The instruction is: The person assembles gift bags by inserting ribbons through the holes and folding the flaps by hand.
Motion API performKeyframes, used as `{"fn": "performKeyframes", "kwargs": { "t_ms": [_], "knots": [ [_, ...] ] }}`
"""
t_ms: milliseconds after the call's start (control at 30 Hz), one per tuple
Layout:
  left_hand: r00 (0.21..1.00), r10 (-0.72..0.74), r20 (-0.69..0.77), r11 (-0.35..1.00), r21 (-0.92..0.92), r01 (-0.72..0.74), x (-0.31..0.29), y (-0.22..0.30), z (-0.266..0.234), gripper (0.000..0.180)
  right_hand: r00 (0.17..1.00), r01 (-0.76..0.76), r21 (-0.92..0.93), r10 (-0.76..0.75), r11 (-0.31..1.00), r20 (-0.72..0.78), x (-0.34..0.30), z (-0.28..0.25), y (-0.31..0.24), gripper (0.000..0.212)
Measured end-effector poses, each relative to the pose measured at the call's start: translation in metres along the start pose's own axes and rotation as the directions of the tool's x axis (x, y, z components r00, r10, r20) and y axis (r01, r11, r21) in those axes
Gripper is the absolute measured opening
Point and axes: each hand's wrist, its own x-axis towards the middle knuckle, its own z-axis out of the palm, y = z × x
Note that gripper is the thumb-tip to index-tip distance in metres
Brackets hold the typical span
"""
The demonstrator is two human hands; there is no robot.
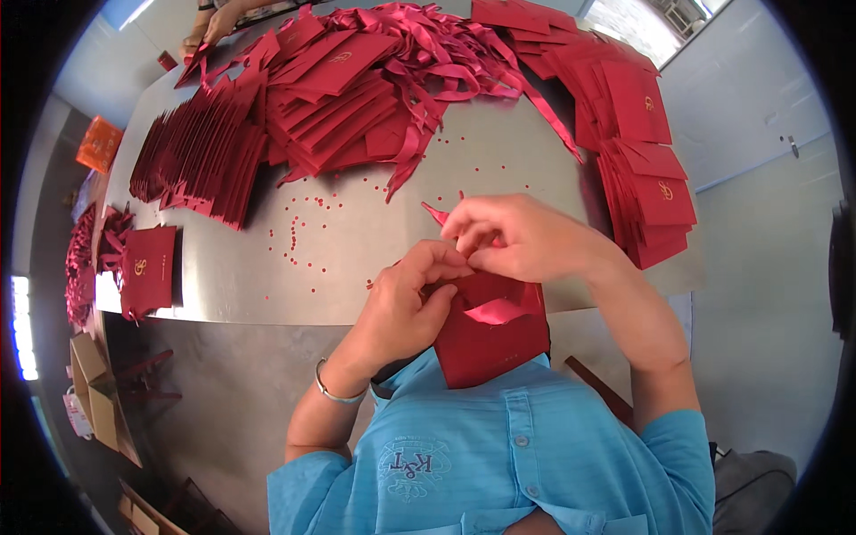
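A small dark-red paper bag (493, 352) stands against my shirt front, its upper part open toward the table. My left hand (412, 299) is closed at its upper left edge, with the thumb against the paper. Above the bag, my right hand (522, 239) pinches pink-red ribbon, its fingertips meeting those of my left hand. One loop of ribbon (501, 310) lies across the bag's mouth. A ribbon end (435, 213) sticks out beyond my right fingers. The exact pinch point is partly hidden by my fingers.
On the metal table (357, 259) are stacked red bags (201, 147), more red bags (334, 116), a heap of ribbons (428, 45) and bags along the right edge (646, 178). Small red paper dots (294, 234) lie scattered. At the far left, another person's hand (214, 25) holds a red piece.
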Motion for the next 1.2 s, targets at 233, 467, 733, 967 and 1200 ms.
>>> {"fn": "performKeyframes", "kwargs": {
  "t_ms": [233,467,733,967,1200],
  "knots": [
    [0.989,0.108,-0.105,0.981,0.173,-0.089,-0.012,0.007,0.01,0.034,0.86,-0.186,0.251,0.035,0.95,0.509,0.024,0.0,0.025,0.032],
    [0.952,0.287,-0.11,0.915,0.327,-0.238,-0.014,0.01,0.011,0.03,0.782,-0.172,0.109,0.069,0.979,0.62,0.034,-0.005,0.013,0.04],
    [0.976,0.218,0.024,0.938,0.27,-0.217,-0.014,0.024,0.011,0.029,0.798,-0.297,0.352,0.027,0.888,0.603,0.036,0.007,0.027,0.044],
    [0.972,0.215,0.091,0.931,0.282,-0.232,-0.013,0.02,0.007,0.026,0.841,-0.147,0.312,-0.047,0.939,0.538,0.034,0.011,0.029,0.037],
    [0.993,0.102,0.058,0.949,0.292,-0.115,-0.017,0.021,0.014,0.023,0.895,-0.036,0.162,-0.041,0.986,0.443,0.03,0.009,0.021,0.032]
  ]
}}
